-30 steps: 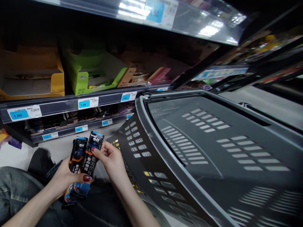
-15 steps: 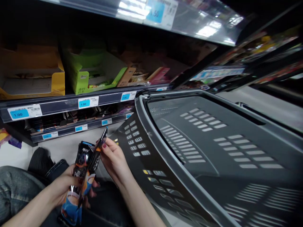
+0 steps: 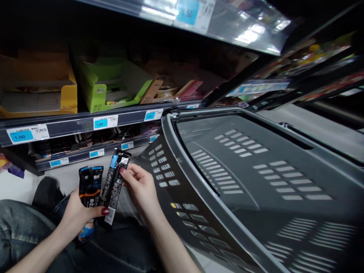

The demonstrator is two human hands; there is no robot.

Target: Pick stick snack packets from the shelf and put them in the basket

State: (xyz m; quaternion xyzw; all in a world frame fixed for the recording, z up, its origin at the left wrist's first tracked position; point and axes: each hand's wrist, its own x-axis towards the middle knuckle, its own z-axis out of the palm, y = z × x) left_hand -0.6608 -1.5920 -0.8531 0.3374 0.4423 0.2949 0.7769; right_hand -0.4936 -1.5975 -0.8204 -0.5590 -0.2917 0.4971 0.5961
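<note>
My left hand (image 3: 74,212) is closed around black drink sachets (image 3: 90,185) with a blue top strip, an orange band and a cup picture low down. They stand roughly upright above my lap, and how many overlap there is hard to count. Between thumb and fingers, my right hand (image 3: 143,186) pinches the upper edge of another black sachet (image 3: 113,185), its back with small white print and a barcode facing me. The lower end of that sachet touches or lies close by my left thumb; whether the left hand also grips it is unclear.
A grey shopping basket (image 3: 187,170) with slotted walls stands on my right, close to my right forearm. Ahead, a shelf carries a yellow box (image 3: 69,99), a green box (image 3: 98,99) and a pink box (image 3: 191,89). A lower shelf edge (image 3: 81,156) bears blue price tags.
The sachet in my right hand has turned from edge-on to show its printed back. It has separated from the left-hand sachets, which now stand more upright.
</note>
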